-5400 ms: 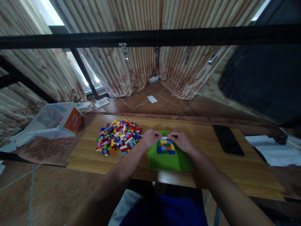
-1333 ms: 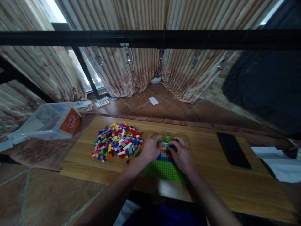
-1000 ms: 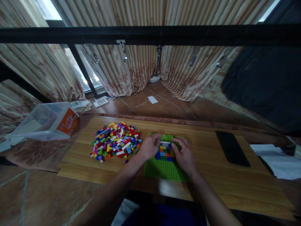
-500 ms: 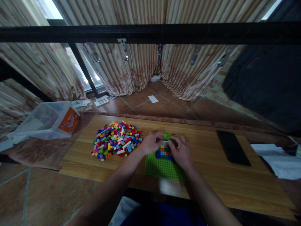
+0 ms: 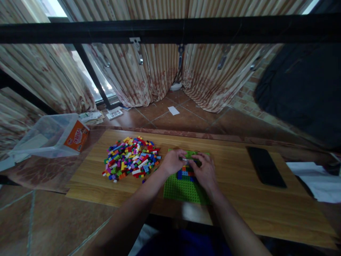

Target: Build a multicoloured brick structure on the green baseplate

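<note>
On the wooden table lies a green baseplate [image 5: 181, 193] with a low build of blue, orange and red toy bricks [image 5: 183, 174] on it. My left hand [image 5: 173, 162] reaches over the plate's upper left part, its thumb and fingers closed at a small white brick [image 5: 185, 160]. From the other side my right hand [image 5: 205, 170] has its thumb and curled fingers at the same white brick. Both hands cover part of the build. Whether the white brick is pressed onto the bricks below cannot be made out.
A heap of mixed loose bricks [image 5: 131, 158] sits left of the baseplate. A black phone-like slab [image 5: 266, 166] lies on the right of the table [image 5: 234, 195]. A clear plastic box [image 5: 50, 137] stands beyond the left end, white papers [image 5: 309, 179] at the right.
My fingertips have drawn closer around the white brick, which now shows less and sits slightly further left. The view has shifted a little; a dark blue brick shows beside my left forearm.
</note>
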A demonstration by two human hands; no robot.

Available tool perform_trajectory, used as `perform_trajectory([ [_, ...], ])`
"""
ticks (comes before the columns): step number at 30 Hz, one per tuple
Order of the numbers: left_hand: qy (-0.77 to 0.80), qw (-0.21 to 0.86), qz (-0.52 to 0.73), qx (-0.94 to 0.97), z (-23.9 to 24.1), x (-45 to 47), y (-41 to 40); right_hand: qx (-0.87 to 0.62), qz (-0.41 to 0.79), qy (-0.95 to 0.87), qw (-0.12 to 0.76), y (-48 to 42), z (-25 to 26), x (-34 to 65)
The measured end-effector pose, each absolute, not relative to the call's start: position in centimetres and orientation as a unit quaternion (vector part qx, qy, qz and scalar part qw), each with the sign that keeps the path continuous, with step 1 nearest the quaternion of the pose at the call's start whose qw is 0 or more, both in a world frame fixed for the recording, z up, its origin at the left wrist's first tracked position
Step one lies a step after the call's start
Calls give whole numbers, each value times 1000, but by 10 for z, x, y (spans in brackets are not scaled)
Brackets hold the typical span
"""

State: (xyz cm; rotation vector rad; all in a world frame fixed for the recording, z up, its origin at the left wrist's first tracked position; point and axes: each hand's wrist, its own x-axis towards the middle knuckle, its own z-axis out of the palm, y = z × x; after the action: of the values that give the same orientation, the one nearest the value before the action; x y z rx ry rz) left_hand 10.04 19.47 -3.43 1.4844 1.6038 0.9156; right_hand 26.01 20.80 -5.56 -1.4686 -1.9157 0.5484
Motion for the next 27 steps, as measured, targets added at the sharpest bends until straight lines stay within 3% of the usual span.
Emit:
perform_trajectory([
  [16, 649, 404, 340, 547, -34, 102, 202, -579, 270, -695, 329, 211, -56, 258],
  [27, 630, 300, 400, 594, -13, 92, 174, -521, 317, -709, 354, 221, -51, 273],
])
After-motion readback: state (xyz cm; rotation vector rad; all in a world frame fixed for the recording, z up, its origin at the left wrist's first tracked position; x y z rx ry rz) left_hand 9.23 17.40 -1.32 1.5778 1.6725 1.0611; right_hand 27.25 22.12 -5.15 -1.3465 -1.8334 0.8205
